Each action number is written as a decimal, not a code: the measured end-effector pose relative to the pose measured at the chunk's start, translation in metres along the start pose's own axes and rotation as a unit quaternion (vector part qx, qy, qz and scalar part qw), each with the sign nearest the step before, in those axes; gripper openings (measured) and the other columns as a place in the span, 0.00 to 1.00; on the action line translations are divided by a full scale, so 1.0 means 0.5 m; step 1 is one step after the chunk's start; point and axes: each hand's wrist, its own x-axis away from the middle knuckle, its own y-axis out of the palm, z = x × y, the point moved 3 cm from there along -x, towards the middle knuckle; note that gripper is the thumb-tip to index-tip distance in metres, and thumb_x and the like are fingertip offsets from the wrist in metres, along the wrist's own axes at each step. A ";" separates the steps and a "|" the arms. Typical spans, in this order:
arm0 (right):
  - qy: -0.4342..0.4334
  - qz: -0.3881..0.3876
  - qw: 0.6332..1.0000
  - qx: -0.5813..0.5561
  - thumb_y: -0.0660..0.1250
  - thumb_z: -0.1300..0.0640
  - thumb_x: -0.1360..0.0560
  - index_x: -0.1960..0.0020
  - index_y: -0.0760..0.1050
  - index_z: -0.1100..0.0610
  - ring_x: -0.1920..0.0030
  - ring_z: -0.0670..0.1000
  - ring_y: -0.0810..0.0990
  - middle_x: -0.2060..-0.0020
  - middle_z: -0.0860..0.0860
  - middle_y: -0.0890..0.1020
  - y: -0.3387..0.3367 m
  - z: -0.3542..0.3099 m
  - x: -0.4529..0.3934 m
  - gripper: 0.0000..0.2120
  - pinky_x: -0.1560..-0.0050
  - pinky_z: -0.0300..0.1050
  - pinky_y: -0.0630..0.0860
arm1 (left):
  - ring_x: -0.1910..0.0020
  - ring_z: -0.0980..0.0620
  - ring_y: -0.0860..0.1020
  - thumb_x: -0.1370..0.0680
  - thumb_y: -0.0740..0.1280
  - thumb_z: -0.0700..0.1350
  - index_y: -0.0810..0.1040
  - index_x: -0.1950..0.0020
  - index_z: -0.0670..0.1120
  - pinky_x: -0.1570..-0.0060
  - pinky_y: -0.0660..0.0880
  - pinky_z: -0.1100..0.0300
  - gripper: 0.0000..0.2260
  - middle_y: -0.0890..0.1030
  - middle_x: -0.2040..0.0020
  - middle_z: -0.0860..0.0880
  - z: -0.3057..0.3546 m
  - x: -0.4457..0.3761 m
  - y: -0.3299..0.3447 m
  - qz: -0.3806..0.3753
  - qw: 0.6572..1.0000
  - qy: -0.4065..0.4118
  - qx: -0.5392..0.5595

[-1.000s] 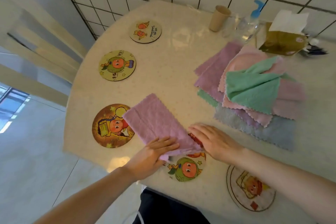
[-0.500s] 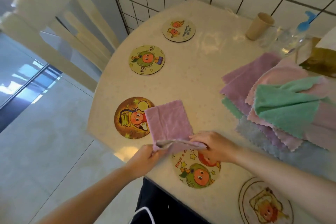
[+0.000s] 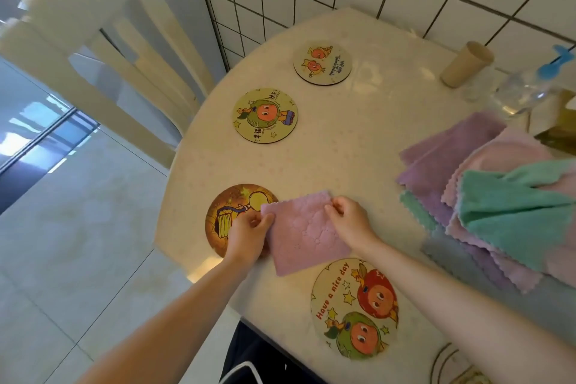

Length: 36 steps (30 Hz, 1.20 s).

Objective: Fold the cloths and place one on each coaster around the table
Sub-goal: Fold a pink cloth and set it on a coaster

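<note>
A folded lilac cloth lies near the table's front edge, its left corner over the dark orange coaster. My left hand pinches the cloth's left edge and covers part of that coaster. My right hand pinches the cloth's upper right corner. Bare coasters lie around the rim: a "Have a nice day" coaster in front, a green-figure coaster and a small pale coaster farther back. A pile of unfolded cloths, lilac, pink, green and grey, lies at the right.
The round cream table stands against a tiled wall. A paper cup, a spray bottle and a gold tissue pack stand at the back right. A cream chair stands left of the table. Another coaster peeks in at bottom right.
Both hands lifted the cloth's near edge and folded it over away from me. The cloth is now a smaller rectangle, pinched at its far corners. My view has swung left.
</note>
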 end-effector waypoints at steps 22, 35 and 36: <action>-0.138 0.031 0.918 0.371 0.55 0.47 0.20 0.26 0.54 0.57 0.61 0.55 0.80 0.43 0.56 0.72 0.023 0.011 0.037 0.26 0.71 0.46 0.73 | 0.34 0.40 0.70 0.23 0.54 0.65 0.64 0.25 0.49 0.36 0.69 0.42 0.31 0.69 0.29 0.45 -0.064 0.035 0.011 0.019 0.715 0.375 -0.590; 0.113 -0.023 0.991 0.072 0.68 0.52 0.26 0.34 0.63 0.64 0.44 0.60 0.75 0.39 0.60 0.71 -0.005 -0.020 0.055 0.27 0.44 0.54 0.75 | 0.53 0.47 0.76 0.34 0.71 0.37 0.71 0.48 0.47 0.64 0.70 0.60 0.17 0.76 0.53 0.49 -0.008 0.062 0.033 0.081 0.994 -0.004 -0.067; 0.129 -0.029 0.990 0.049 0.68 0.52 0.26 0.35 0.63 0.63 0.47 0.58 0.77 0.41 0.59 0.73 -0.008 -0.020 0.055 0.26 0.48 0.53 0.77 | 0.54 0.47 0.77 0.34 0.72 0.38 0.72 0.48 0.46 0.65 0.70 0.60 0.17 0.77 0.53 0.47 -0.011 0.058 0.033 0.081 0.995 -0.048 -0.033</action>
